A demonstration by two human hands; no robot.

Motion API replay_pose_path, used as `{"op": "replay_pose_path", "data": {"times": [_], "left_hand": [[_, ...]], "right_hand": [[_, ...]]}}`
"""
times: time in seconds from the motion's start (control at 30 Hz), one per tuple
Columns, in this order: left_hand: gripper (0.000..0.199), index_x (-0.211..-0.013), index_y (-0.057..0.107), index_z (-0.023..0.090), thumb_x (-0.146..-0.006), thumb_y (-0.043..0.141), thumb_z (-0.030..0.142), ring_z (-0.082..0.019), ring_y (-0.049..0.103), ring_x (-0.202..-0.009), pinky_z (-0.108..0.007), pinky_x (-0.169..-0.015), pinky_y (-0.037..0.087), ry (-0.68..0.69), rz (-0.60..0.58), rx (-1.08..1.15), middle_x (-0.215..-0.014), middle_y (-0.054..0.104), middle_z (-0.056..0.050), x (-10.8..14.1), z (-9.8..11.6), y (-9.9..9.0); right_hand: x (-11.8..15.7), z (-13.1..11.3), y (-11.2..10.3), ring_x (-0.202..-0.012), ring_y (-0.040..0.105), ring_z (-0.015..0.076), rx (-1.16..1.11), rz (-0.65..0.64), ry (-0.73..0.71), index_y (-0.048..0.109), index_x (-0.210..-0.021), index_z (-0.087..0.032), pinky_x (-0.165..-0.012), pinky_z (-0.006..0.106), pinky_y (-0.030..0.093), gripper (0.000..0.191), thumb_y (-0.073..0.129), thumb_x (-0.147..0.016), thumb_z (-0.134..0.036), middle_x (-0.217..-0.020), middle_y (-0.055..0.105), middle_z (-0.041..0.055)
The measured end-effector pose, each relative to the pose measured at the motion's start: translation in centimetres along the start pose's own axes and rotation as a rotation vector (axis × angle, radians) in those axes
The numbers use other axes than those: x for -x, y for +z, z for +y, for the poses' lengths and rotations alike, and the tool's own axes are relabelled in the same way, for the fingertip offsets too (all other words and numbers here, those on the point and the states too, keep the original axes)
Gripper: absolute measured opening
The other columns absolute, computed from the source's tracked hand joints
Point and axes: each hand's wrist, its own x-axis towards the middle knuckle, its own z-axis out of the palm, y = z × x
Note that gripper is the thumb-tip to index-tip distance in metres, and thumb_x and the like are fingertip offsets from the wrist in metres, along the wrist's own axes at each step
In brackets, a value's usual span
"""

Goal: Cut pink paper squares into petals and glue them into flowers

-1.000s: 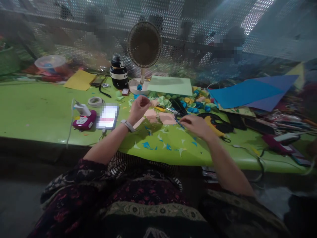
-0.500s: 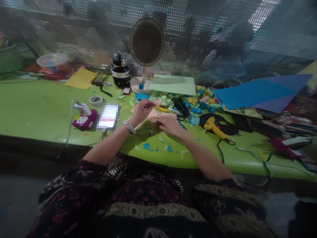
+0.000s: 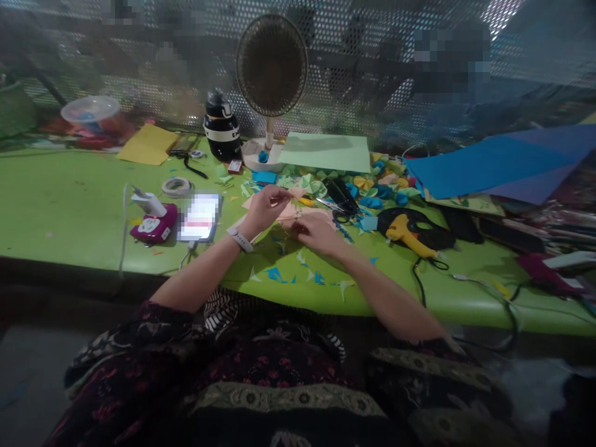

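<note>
From far away, I see what looks like a craft workshop: a long, shiny green table [image 3: 79, 208], curly coloured paper bits [image 3: 371, 203] mid-frame, black-handled metal scissors [image 3: 331, 207], a yellow plastic glue gun [image 3: 410, 238], and, upper right, a big blue paper sheet [image 3: 488, 164].

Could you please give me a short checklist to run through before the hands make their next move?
1. Left hand has a firm grip on paper: cannot tell; its fingertips are at a peach piece, but the hold is unclear.
2. Right hand is at the peach paper: ok.
3. Scissors are laid down, out of both hands: ok.
4. Yellow glue gun lies apart from both hands: ok; whether it is hot: cannot tell.
5. Near part of the green table is free of scraps: not ok; blue offcuts lie there.
6. Phone screen is lit: ok.
</note>
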Motion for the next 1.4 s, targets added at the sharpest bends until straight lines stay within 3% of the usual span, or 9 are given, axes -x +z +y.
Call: {"op": "replay_pose_path", "data": {"times": [0.13,0.3,0.43,0.6,0.83,1.2,1.4], "left_hand": [[0.01,-0.089,0.071,0.016,-0.084,0.064,0.02,-0.016,0.066,-0.086,-0.03,-0.082,0.057,-0.004,-0.002,0.022,-0.093,0.068,-0.008,0.0,-0.1,0.0],[0.01,-0.089,0.071,0.015,-0.084,0.063,0.018,-0.015,0.066,-0.086,-0.031,-0.083,0.057,-0.012,-0.011,0.022,-0.094,0.069,-0.009,0.0,0.0,0.0],[0.01,-0.089,0.071,0.014,-0.084,0.063,0.019,-0.016,0.067,-0.087,-0.03,-0.08,0.057,-0.002,-0.03,-0.009,-0.093,0.07,-0.009,0.0,0.8,-0.2],[0.009,-0.088,0.071,0.015,-0.085,0.066,0.022,-0.016,0.067,-0.085,-0.029,-0.077,0.056,0.041,-0.082,-0.076,-0.092,0.072,-0.008,0.1,1.9,-0.5],[0.011,-0.084,0.074,0.018,-0.086,0.068,0.027,-0.019,0.068,-0.096,-0.034,-0.086,0.056,0.168,-0.145,-0.069,-0.092,0.073,-0.01,0.3,2.3,-0.4],[0.007,-0.086,0.074,0.018,-0.084,0.069,0.022,-0.019,0.069,-0.091,-0.035,-0.083,0.057,0.27,-0.18,-0.134,-0.095,0.074,-0.01,0.3,1.4,-0.2],[0.009,-0.089,0.074,0.018,-0.084,0.069,0.024,-0.019,0.068,-0.093,-0.036,-0.084,0.056,0.236,-0.188,-0.154,-0.095,0.073,-0.01,0.3,2.0,-0.4]], "right_hand": [[-0.1,-0.4,1.1,-0.091,0.059,0.0224,0.053,-0.016,0.054,0.067,-0.093,-0.018,-0.075,0.031,0.042,0.01,0.059,-0.087,-0.017,-0.1,0.068,0.0097],[-0.2,-0.1,1.2,-0.089,0.058,0.0221,0.04,0.03,0.023,0.066,-0.088,-0.019,-0.076,0.032,0.042,0.012,0.056,-0.085,-0.012,-0.095,0.068,0.0087],[-0.2,0.2,0.5,-0.084,0.059,0.0207,-0.052,0.156,-0.003,0.067,-0.083,-0.019,-0.077,0.033,0.044,0.012,0.057,-0.082,-0.011,-0.088,0.068,0.0065],[0.0,0.2,-0.5,-0.075,0.059,0.0182,-0.265,0.353,0.074,0.067,-0.083,-0.019,-0.071,0.032,0.047,0.009,0.063,-0.085,-0.027,-0.085,0.066,0.0051],[0.1,0.2,-0.6,-0.075,0.058,0.0186,-0.305,0.469,0.116,0.067,-0.08,-0.02,-0.07,0.032,0.047,0.008,0.064,-0.083,-0.027,-0.081,0.065,0.0041],[0.1,0.2,-0.5,-0.075,0.058,0.0182,-0.303,0.508,0.146,0.065,-0.079,-0.019,-0.069,0.032,0.048,0.015,0.063,-0.084,-0.033,-0.08,0.066,0.005],[0.1,-0.2,-0.7,-0.07,0.057,0.0167,-0.298,0.489,0.171,0.066,-0.079,-0.019,-0.068,0.031,0.048,0.013,0.063,-0.083,-0.031,-0.081,0.067,0.0052]]}}
